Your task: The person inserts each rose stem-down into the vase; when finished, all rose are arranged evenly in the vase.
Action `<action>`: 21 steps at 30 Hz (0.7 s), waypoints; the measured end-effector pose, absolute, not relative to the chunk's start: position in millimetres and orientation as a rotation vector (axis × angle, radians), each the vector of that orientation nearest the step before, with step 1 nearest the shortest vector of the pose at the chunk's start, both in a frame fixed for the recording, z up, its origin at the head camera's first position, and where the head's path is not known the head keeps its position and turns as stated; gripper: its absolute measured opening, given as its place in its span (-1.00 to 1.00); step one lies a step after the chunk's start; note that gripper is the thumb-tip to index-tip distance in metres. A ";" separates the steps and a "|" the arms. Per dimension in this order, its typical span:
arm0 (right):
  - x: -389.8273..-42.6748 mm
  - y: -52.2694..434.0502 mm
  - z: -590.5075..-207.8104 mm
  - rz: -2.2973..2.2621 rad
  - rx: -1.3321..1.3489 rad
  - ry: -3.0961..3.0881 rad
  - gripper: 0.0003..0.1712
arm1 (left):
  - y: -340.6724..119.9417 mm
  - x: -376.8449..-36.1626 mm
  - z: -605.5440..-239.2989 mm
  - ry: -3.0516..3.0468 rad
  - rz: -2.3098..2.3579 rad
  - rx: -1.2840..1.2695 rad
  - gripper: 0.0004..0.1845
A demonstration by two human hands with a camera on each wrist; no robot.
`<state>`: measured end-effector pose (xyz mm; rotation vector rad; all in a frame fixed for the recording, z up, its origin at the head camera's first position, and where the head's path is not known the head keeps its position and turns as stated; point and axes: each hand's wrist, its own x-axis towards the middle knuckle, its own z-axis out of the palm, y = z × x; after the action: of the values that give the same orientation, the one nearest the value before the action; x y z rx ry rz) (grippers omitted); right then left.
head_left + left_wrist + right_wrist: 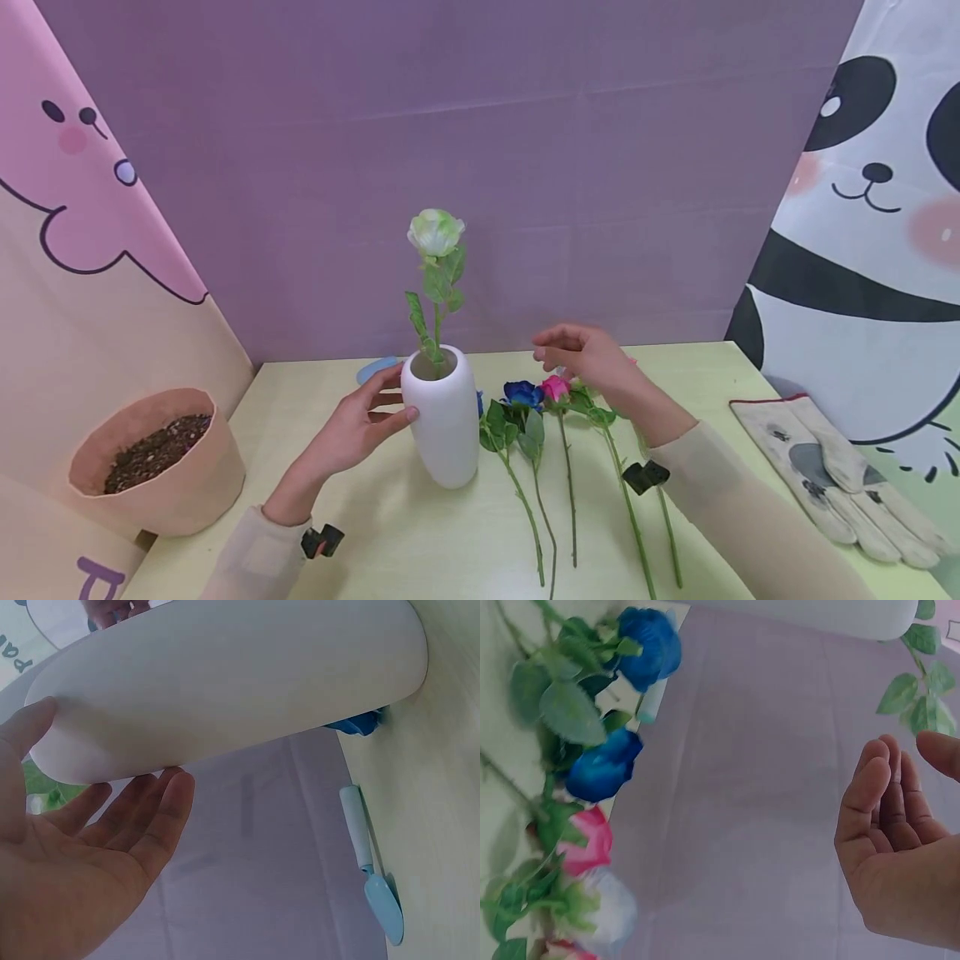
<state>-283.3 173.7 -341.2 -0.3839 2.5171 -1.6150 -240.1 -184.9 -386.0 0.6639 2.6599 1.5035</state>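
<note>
A: Where does the white vase [444, 417] stand?

B: Upright on the counter [390, 533], near the middle, with one white-green rose [436, 232] already standing in its mouth. The left hand [351, 432] rests against its side; the left wrist view shows the fingers [161, 802] nearly straight along the wall and the thumb on the other side. That grip is apart, a steadying touch rather than a clamp, likely so the tall stem doesn't tip the vase.

A: And the right hand [588, 357]?

B: It hovers above the loose flowers, holding nothing. The fingers [870, 795] are loosely bent and the grip is apart. The blue roses [522, 393] and the pink rose [556, 387] lie on the counter just right of the vase, heads toward the back wall and stems toward the person, so each stem is easy to pick up.

A: Anything under the palm?

B: More flower heads, I think; the right wrist view shows a pale one below the pink, but it is blurred.

A: What else is around?

B: A pot of soil [161, 458] at the left, work gloves [832, 471] at the right, and a small blue trowel [373, 874] behind the vase.
</note>
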 end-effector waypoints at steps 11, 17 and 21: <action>-276.8 210.5 -355.1 -1.533 -0.350 2.554 -0.60 | -185.3 -239.3 -385.4 2.669 1.494 0.669 -0.24; -271.7 230.1 -361.7 -1.548 -0.366 2.552 -0.57 | -185.4 -239.5 -386.4 2.685 1.483 0.690 -0.25; -268.5 244.1 -367.5 -1.526 -0.347 2.560 -0.54 | -185.3 -239.7 -386.2 2.681 1.484 0.692 -0.25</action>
<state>-268.5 244.1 -367.5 -0.3472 2.5603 -1.5258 -239.7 -185.3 -386.2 0.6921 2.6811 1.4843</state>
